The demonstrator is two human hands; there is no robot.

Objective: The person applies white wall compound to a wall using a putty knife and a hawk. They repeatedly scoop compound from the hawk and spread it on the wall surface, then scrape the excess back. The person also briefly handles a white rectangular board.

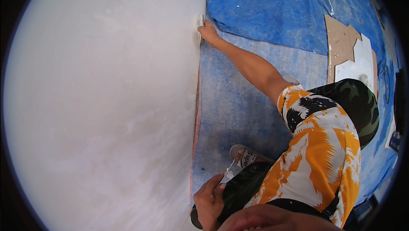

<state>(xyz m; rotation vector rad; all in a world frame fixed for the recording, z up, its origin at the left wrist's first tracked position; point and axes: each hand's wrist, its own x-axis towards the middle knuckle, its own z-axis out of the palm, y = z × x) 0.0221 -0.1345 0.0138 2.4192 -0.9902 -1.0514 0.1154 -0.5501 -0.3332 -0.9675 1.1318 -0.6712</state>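
A pale plastered wall [102, 103] fills the nine-o'clock half of the view, meeting a floor covered by a blue tarpaulin [272, 9] that runs from twelve to three o'clock. Flat cardboard pieces [341, 43] smeared with white lie on the tarpaulin at about two o'clock. The right hand [208, 31] reaches out toward twelve o'clock, its fingers closed around a small putty knife [200, 21] whose blade presses flat against the wall at its lower edge. The left hand [209, 201], at six o'clock, has its fingers curled around the rim of a dark container [197, 218], with a white-smeared tool [230, 170] sticking up just beside it. A sandalled foot [247, 156] stands on the tarpaulin close by.
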